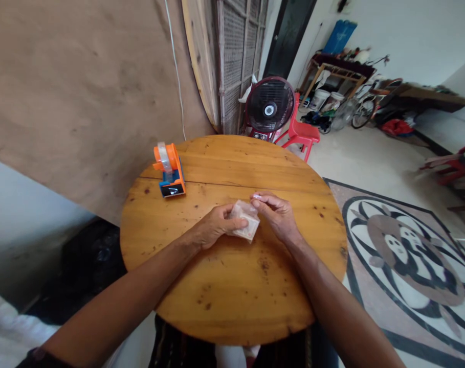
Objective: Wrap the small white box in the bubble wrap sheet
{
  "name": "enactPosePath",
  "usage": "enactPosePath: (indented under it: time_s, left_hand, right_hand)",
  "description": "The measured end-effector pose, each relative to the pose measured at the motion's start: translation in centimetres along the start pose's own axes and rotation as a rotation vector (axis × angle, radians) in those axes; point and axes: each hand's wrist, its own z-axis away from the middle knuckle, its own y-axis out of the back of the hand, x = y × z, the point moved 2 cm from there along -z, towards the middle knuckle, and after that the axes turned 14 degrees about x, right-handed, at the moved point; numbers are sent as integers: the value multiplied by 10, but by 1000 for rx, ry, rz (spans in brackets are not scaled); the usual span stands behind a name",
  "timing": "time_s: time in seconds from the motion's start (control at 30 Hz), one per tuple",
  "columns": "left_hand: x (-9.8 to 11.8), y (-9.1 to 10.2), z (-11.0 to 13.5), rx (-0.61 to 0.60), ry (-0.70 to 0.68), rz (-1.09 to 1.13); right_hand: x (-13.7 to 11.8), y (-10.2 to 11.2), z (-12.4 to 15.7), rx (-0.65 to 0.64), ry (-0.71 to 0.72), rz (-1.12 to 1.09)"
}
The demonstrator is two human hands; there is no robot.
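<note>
Over the middle of the round wooden table (232,301), my left hand (216,224) grips a small clear plastic packet (248,225) with something pale inside it, thumb on top. What the pale contents are I cannot make out. My right hand (275,210) is beside the packet's upper right corner, with thumb and forefinger pinched together. A tiny pinkish-white piece (257,197) shows at those fingertips; its kind is too small to tell. Whether the right fingers also touch the packet's edge is unclear.
An orange and blue tape dispenser (171,171) with a roll of clear tape stands at the table's back left. Beyond the far edge are a dark fan (270,105) and a red chair (303,132). A panda-patterned rug (408,250) lies on the floor at right.
</note>
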Motion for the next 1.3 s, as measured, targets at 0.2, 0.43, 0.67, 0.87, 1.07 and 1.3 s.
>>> enactPosePath:
  time_s: [0.2,0.43,0.67,0.87,1.07,1.3]
  left_hand:
    - [0,-1,0,5,-16,12]
    - [-1,-1,-3,4,-63,1]
    - [-3,1,-5,22,-23,43]
    - [-1,0,-2,6,40,102]
    - [-2,0,-2,33,39,85]
    - [-3,-1,-2,68,38,88]
  right_hand:
    - [-2,-1,5,9,-32,-13]
    - [-15,-5,10,-50,30,-1]
    - [-22,-5,11,-172,114,5]
    - [-27,-1,11,-241,239,90]
    - [-28,4,10,-252,474,295]
    - [-26,5,14,-222,680,462]
